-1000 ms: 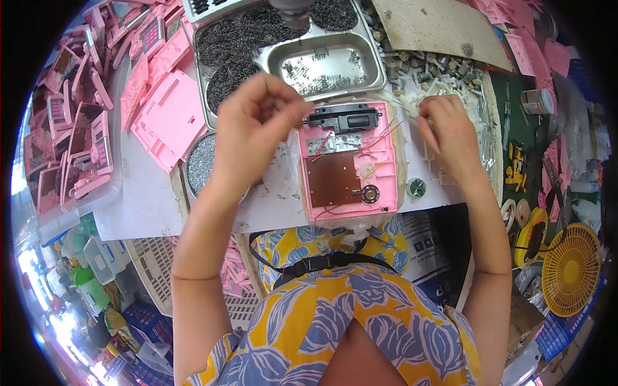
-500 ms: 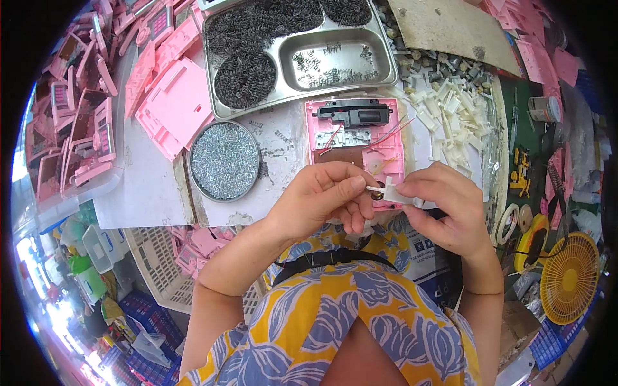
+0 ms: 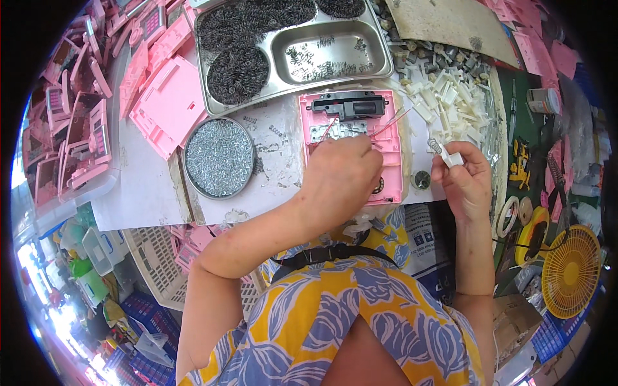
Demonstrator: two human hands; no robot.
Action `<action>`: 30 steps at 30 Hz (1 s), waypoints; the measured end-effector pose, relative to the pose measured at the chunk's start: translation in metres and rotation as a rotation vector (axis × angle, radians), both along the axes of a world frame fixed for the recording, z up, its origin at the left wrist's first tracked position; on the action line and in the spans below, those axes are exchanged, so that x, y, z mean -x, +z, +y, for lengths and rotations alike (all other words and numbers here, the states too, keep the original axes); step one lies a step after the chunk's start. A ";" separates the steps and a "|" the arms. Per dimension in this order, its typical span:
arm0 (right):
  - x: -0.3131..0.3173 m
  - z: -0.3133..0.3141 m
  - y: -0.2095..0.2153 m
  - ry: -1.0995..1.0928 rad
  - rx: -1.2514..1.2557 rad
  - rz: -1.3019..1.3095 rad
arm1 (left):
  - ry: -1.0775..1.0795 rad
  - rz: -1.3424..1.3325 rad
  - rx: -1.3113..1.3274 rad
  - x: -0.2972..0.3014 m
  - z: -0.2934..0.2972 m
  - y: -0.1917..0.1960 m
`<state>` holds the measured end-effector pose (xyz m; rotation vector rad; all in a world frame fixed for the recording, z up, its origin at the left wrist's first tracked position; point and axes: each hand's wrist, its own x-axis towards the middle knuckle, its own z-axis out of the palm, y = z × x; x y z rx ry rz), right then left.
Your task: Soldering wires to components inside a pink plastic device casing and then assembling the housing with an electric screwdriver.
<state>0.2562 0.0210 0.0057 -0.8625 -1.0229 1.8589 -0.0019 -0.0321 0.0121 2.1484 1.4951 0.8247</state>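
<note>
My right hand pinches a white plastic part between thumb and fingers, to the right of a pink plastic housing. A small coil spring sits at the far end of that part. My left hand is over the left and middle of the housing, knuckles up. Its fingertips are hidden beneath it, so any hold is unclear. A black module spans the far end of the housing, with a metal plate below it and thin red wires sticking out to the right.
A steel tray of dark springs stands beyond the housing. Left of it is a round tin of small screws. White plastic parts lie heaped at right, with a small dark disc nearer. Pink panels pile up on the left.
My hands have parted. The left has moved up over the housing; the right has gone right with the white part, now tilted and showing a spring. The dark disc has come into view.
</note>
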 end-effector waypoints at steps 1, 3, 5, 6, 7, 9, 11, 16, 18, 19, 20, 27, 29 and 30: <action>0.001 0.000 0.003 -0.017 -0.040 -0.076 | -0.023 -0.022 -0.034 0.000 -0.002 -0.001; 0.003 0.001 0.006 0.013 -0.296 -0.334 | -0.049 -0.090 -0.099 0.003 -0.008 -0.007; 0.011 0.005 0.010 0.113 -0.728 -0.710 | -0.054 -0.193 -0.164 0.015 -0.019 -0.015; 0.016 0.007 0.011 0.121 -0.809 -0.758 | -0.043 -0.192 -0.152 0.018 -0.025 -0.018; 0.023 0.008 0.012 0.129 -0.891 -0.805 | -0.031 -0.190 -0.141 0.020 -0.030 -0.020; 0.035 0.010 0.016 0.159 -0.984 -0.868 | -0.003 -0.195 -0.134 0.022 -0.034 -0.020; 0.039 0.014 0.018 0.185 -1.091 -0.900 | -0.012 -0.195 -0.149 0.021 -0.033 -0.021; 0.049 0.024 0.023 0.276 -1.289 -0.874 | -0.018 -0.197 -0.124 0.020 -0.031 -0.019; 0.050 0.034 0.019 0.310 -1.312 -0.798 | -0.002 -0.210 -0.126 0.018 -0.029 -0.019; 0.049 0.038 0.014 0.315 -1.268 -0.758 | -0.001 -0.199 -0.121 0.018 -0.030 -0.019; 0.047 0.041 0.005 0.318 -1.224 -0.719 | -0.001 -0.187 -0.117 0.017 -0.030 -0.019; 0.054 0.021 -0.003 0.301 -1.008 -0.776 | -0.087 -0.007 -0.133 0.017 -0.026 -0.017; 0.061 0.017 0.010 0.327 -1.147 -0.918 | -0.107 0.066 -0.149 0.017 -0.024 -0.014; 0.063 0.016 0.015 0.340 -1.214 -0.989 | -0.117 0.104 -0.158 0.017 -0.024 -0.013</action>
